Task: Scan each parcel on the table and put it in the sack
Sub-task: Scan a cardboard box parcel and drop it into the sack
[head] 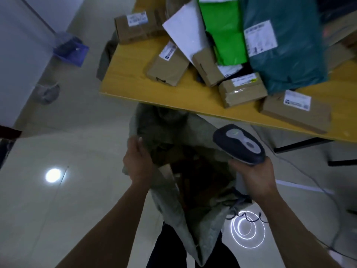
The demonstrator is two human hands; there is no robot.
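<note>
Parcels lie heaped on the table, none of them touching either hand. Brown boxes with white labels spread along the near side, and a white mailer, a green bag and a teal bag overlap behind them. The sack, grey and woven, stands on the floor below the table's near edge with its mouth open upward. Its inside is dark, with brownish shapes that cannot be made out clearly. The left hand grips the sack's left rim, its fingers curled over the cloth and into the opening, so the fabric is pinched under the palm while one fingertip shows above the edge. The right hand is closed round the handle of the scanner, held over the right side of the sack's mouth. The scanner's dark head with a grey top panel points up toward the table edge, near the closest box but apart from it. A coiled cord leaves the handle, drops past the sack's right side and trails off over the floor, where round light reflections shine on the tiles.
</note>
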